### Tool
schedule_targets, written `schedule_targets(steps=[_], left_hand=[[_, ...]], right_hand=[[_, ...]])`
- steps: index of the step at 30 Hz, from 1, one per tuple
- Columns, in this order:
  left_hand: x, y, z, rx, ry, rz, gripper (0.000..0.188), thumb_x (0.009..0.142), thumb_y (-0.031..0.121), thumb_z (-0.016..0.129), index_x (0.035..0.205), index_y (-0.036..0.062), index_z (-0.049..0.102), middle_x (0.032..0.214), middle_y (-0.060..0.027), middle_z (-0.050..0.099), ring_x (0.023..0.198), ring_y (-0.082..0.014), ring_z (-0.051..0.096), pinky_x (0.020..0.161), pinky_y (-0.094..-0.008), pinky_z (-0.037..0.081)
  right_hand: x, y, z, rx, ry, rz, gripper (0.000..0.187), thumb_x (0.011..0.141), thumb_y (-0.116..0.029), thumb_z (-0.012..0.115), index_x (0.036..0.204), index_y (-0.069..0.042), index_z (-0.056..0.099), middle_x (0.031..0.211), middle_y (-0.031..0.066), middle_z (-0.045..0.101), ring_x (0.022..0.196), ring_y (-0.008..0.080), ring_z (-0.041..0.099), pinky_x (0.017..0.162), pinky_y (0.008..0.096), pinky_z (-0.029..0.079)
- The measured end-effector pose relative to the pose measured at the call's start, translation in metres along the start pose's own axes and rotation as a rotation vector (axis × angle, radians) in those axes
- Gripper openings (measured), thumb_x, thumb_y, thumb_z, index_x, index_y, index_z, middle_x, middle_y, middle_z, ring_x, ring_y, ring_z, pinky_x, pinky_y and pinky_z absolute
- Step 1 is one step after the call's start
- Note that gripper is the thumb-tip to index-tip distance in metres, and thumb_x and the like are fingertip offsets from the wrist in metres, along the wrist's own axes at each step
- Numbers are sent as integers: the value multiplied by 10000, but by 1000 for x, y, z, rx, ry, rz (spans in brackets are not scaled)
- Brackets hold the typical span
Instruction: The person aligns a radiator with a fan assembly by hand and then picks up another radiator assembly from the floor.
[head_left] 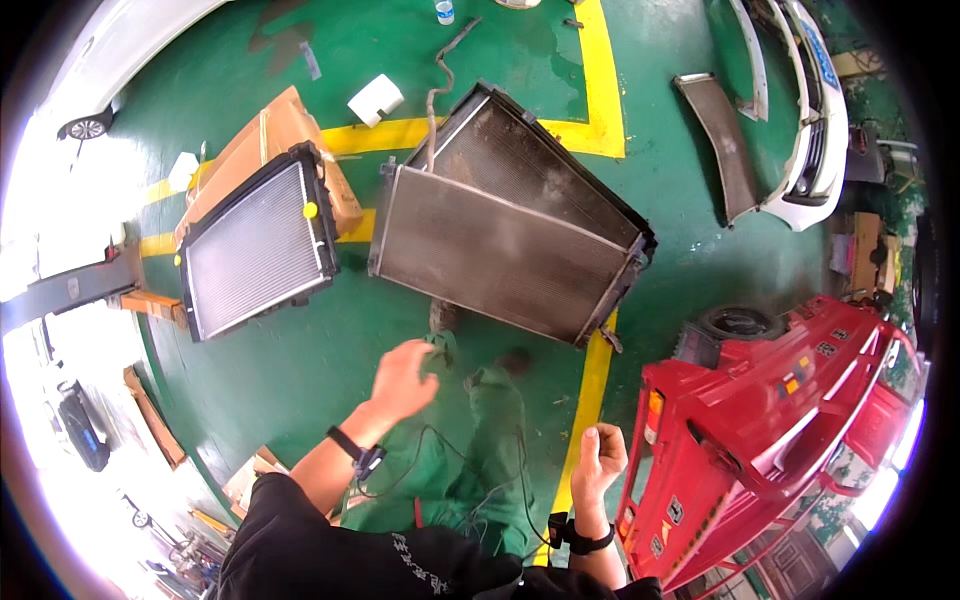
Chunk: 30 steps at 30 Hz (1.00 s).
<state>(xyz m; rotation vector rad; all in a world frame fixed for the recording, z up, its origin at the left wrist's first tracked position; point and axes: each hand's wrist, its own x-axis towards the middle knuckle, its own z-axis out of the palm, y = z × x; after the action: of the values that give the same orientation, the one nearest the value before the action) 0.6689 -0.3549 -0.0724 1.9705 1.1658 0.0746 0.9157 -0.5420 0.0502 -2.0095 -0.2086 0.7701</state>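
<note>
My left hand [405,380] hovers over the green floor with its fingers loosely bent and the thumb apart, holding nothing. To the right, my right hand [600,460] is curled into a loose fist with the thumb on top, and no object shows in it. Ahead of both hands, a brown, dusty radiator panel [500,255] leans across a larger dark radiator [545,170] in a black frame. Farther left, a cleaner silver radiator [258,250] with yellow caps rests against a cardboard box [265,145]. Neither hand touches these parts.
Red bodywork [760,430] with a tyre [740,322] stands close on the right. A white car bumper [822,130] and a curved brown panel [722,145] lie at far right. A grey hose [437,95] stretches beyond the radiators. Thin cables [520,470] hang near my legs.
</note>
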Motion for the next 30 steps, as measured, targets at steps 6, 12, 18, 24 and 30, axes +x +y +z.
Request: schedule_targets(steps=[6, 12, 18, 24, 30], left_hand=[[-206, -158, -21, 207, 138, -489, 269, 791, 173, 639, 1015, 24, 650, 1012, -130, 689, 882, -258, 662, 732, -381, 518], [-419, -94, -14, -993, 753, -1428, 194, 806, 253, 597, 862, 69, 620, 817, -51, 625, 691, -172, 601, 547, -283, 419], [-531, -49, 41, -1237, 917, -1596, 164, 807, 250, 559, 751, 101, 518, 724, -36, 532, 606, -185, 524, 505, -303, 387], [-548, -59, 66, -1347, 858, -1395, 364, 873, 340, 551, 1055, 25, 576, 1026, -90, 611, 837, -234, 607, 669, -351, 470], [-567, -63, 52, -1347, 872, -1188, 402, 887, 329, 551, 1141, 18, 568, 1130, -99, 604, 944, -230, 612, 802, -364, 472]], right_hand=[[-17, -37, -45, -26, -15, -91, 95, 956, -108, 608, 888, -43, 594, 682, -67, 477, 570, 10, 391, 508, 182, 280], [-37, -75, -114, 13, -94, -232, 90, 967, -118, 606, 922, -41, 598, 724, -72, 488, 605, 15, 383, 538, 185, 308], [-57, -118, -168, 9, -24, -465, 97, 979, -123, 594, 911, -53, 597, 672, -80, 460, 543, 6, 355, 481, 192, 277], [-99, -141, -191, 35, 37, -622, 113, 982, -132, 597, 921, -37, 602, 706, -68, 477, 584, 13, 372, 513, 187, 302], [-154, -153, -209, 38, 157, -803, 97, 978, -113, 596, 923, -35, 612, 745, -53, 511, 596, 22, 389, 528, 183, 328]])
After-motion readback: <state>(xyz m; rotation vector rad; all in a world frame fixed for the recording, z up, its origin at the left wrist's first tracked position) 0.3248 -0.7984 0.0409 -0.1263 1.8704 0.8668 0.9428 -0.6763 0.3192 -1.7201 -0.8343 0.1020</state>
